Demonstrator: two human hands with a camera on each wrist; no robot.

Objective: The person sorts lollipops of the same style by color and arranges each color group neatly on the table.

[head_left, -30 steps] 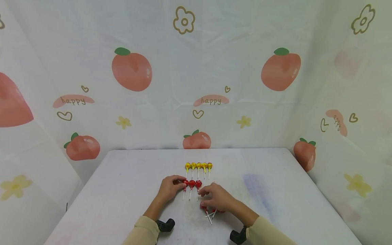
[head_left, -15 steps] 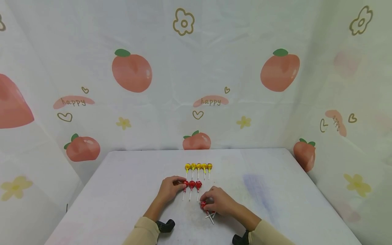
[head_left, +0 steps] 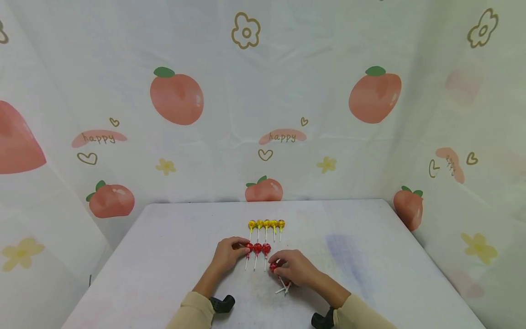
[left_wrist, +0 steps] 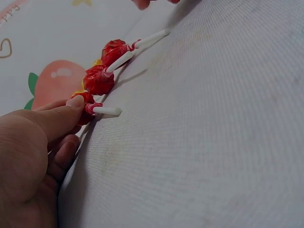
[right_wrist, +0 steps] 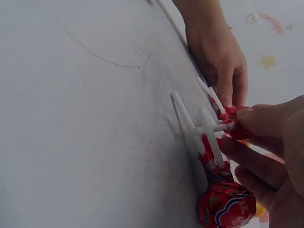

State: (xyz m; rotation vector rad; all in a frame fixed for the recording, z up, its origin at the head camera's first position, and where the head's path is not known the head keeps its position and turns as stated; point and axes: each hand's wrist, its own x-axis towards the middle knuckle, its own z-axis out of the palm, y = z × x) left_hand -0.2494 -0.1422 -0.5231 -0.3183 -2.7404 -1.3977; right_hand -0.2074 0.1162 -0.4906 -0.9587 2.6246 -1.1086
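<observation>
Three red-wrapped lollipops (head_left: 257, 247) lie side by side in the head view, white sticks toward the person. My left hand (head_left: 228, 253) pinches the leftmost red lollipop (left_wrist: 90, 108) by its head between thumb and fingers. Just right of that row, my right hand (head_left: 297, 267) grips another red lollipop (head_left: 273, 267) by its head, seen closer in the right wrist view with its white stick pointing left. Below the right hand, more red lollipops (right_wrist: 227, 206) lie with crossed sticks, mostly hidden by that hand in the head view.
A row of several yellow lollipops (head_left: 266, 224) lies behind the red row, heads away from the person. All rest on a white tabletop (head_left: 172, 269) with a bluish stain at the right. A patterned fabric backdrop (head_left: 222, 91) rises along the back and sides.
My right hand has come down to the loose red lollipops, taken one by its head and shifted it up toward the right end of the red row. The left hand stays put.
</observation>
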